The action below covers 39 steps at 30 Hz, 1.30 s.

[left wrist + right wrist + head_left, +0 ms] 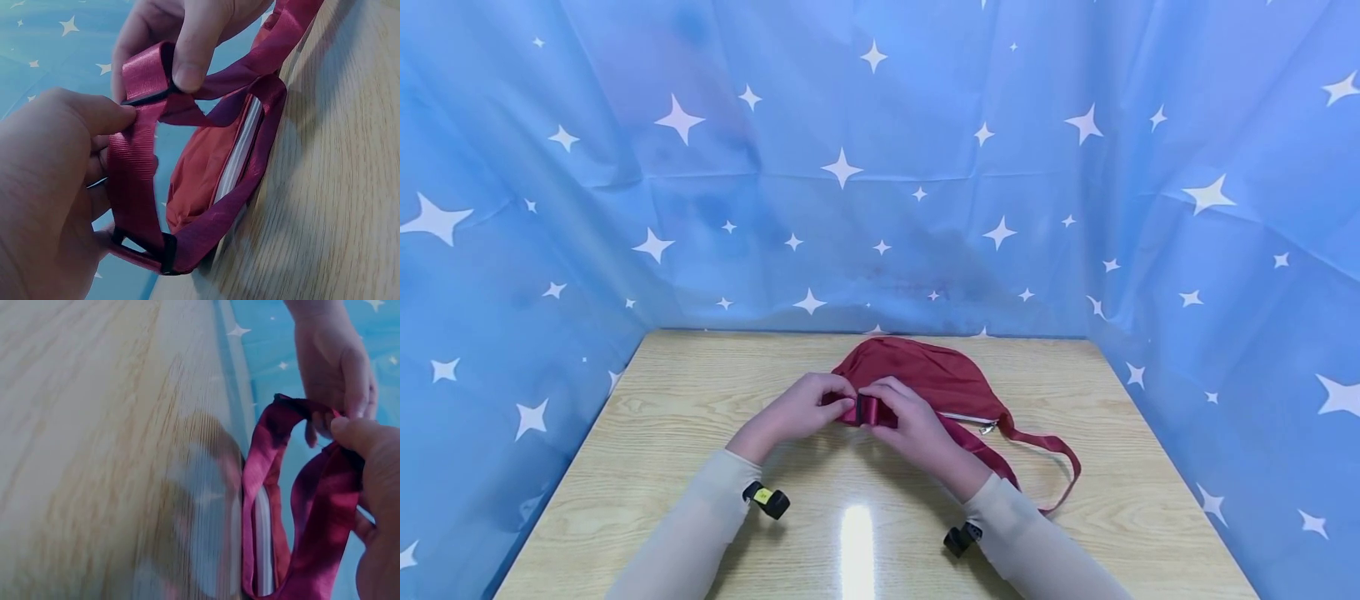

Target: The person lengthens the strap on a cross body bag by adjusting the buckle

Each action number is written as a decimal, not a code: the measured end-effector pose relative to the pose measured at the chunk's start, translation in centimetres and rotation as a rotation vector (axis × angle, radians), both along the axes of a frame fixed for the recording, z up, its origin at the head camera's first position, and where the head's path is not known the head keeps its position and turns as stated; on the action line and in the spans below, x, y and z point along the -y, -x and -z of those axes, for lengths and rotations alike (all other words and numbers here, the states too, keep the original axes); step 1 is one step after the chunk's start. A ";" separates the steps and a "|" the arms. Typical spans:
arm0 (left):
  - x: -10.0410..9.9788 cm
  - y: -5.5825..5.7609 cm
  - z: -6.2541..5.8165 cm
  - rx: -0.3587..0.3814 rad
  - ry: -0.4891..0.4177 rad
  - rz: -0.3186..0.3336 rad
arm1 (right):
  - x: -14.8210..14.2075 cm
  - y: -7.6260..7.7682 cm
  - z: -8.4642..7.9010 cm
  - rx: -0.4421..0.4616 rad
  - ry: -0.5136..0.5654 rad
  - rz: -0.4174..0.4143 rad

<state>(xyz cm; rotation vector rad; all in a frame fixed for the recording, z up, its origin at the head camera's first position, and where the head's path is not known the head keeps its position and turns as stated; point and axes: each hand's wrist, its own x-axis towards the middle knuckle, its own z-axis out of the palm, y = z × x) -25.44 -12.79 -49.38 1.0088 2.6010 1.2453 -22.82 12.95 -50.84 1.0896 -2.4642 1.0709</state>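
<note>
A dark red waist bag (921, 371) lies on the table, its pale zipper (237, 150) along one edge. Its red webbing strap (132, 169) is lifted and looped between both hands. My left hand (808, 407) pinches the strap just beside a black slider buckle (150, 98), thumb and fingers on the webbing. From the other side my right hand (913, 425) grips the strap at that same slider, where a short fold of webbing (147, 67) stands up. A second black buckle (167, 255) sits lower on the strap, near my left palm.
The light wood table (700, 375) spreads around the bag. A loose strap end (1067, 454) curves off to the bag's right, near the zipper pull (987, 428). Blue curtains with white stars (842, 208) enclose the back and both sides. Black bands with small cameras are on both wrists.
</note>
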 end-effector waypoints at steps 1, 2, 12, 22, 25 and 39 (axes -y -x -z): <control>0.1 0.0 0.0 0.004 0.006 -0.009 | 0.0 0.0 0.0 -0.002 0.000 0.003; 0.3 -0.1 0.1 0.011 0.014 -0.018 | -0.1 0.0 0.0 -0.005 0.000 0.005; 1.1 -0.1 0.3 0.008 0.045 -0.028 | -0.5 -0.2 0.1 0.017 -0.013 0.018; -0.3 0.1 0.0 -0.036 0.046 0.008 | 0.1 -0.1 0.2 0.012 0.028 0.003; -0.3 0.0 0.0 -0.032 0.044 0.006 | 0.1 -0.2 0.2 0.015 0.033 0.003; 1.5 0.0 0.6 -0.033 0.098 -0.060 | -0.6 -0.2 0.1 0.016 0.041 -0.003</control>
